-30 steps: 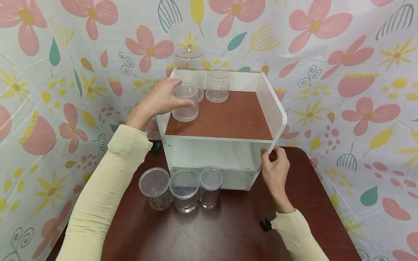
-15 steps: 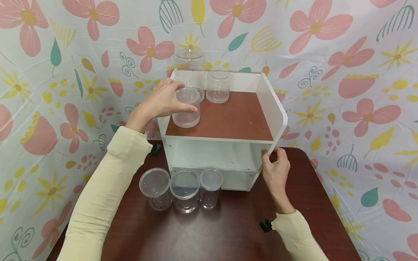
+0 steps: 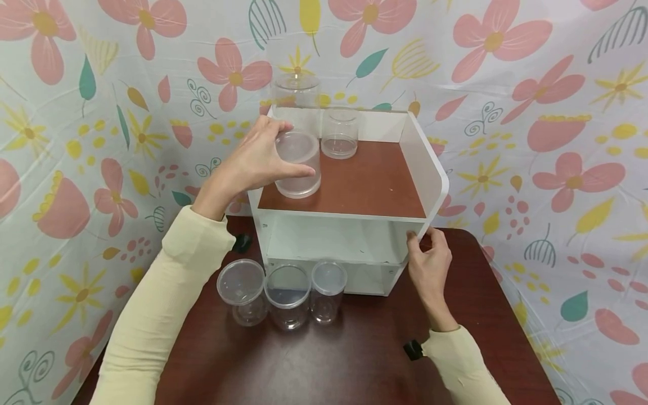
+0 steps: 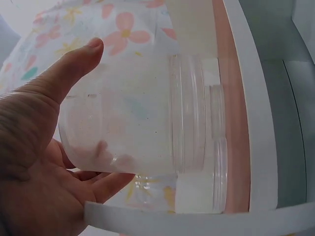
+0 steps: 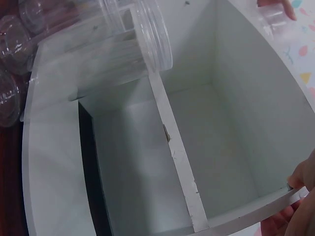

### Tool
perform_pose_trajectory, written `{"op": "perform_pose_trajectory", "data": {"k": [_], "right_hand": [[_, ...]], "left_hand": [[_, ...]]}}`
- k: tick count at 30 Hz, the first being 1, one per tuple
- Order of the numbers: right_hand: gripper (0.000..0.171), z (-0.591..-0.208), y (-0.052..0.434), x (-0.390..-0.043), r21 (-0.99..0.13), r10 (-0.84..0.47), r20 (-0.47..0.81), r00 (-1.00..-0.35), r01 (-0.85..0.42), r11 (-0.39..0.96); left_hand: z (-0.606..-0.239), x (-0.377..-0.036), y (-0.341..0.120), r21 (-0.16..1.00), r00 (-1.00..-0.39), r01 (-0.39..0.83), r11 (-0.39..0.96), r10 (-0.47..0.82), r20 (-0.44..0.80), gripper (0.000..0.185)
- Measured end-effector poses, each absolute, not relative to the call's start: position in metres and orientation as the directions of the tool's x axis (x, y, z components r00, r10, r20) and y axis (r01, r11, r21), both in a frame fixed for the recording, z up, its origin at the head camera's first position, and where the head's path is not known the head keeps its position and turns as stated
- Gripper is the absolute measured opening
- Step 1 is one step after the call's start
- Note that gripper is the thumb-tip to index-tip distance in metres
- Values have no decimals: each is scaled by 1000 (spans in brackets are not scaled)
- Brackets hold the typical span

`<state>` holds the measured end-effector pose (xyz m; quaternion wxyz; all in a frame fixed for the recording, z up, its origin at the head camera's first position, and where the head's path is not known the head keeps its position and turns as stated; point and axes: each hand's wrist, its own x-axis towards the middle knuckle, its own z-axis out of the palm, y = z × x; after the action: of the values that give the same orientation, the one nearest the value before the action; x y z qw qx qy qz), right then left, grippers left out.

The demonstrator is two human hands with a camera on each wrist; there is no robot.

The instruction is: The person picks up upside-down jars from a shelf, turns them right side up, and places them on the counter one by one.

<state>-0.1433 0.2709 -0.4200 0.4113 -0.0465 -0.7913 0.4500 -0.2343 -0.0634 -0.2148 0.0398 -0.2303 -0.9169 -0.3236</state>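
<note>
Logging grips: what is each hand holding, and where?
Left hand: a clear jar, round its side. Right hand: the shelf unit, by its side panel's front edge.

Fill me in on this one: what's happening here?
A person's left hand holds a clear jar at the left of the brown top of a white shelf unit, while the right hand grips the unit's right side. A tall jar and a shorter jar stand further back. Three other jars stand in a row on the table in front.
</note>
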Motion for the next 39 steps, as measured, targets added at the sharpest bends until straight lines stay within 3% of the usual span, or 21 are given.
{"op": "perform_pose_trajectory", "data": {"k": [16,39], "right_hand": [[20,-421,272,-143,-758,443,596,-670,-286,587],[23,-422,271,-141,-788,471,570,-673,-284,547]], "left_hand": [[-222,-209,-51,649,-876,466,601,415,244,96],[-269,-168,-50,770,-837,522,366,395,379,81]]}}
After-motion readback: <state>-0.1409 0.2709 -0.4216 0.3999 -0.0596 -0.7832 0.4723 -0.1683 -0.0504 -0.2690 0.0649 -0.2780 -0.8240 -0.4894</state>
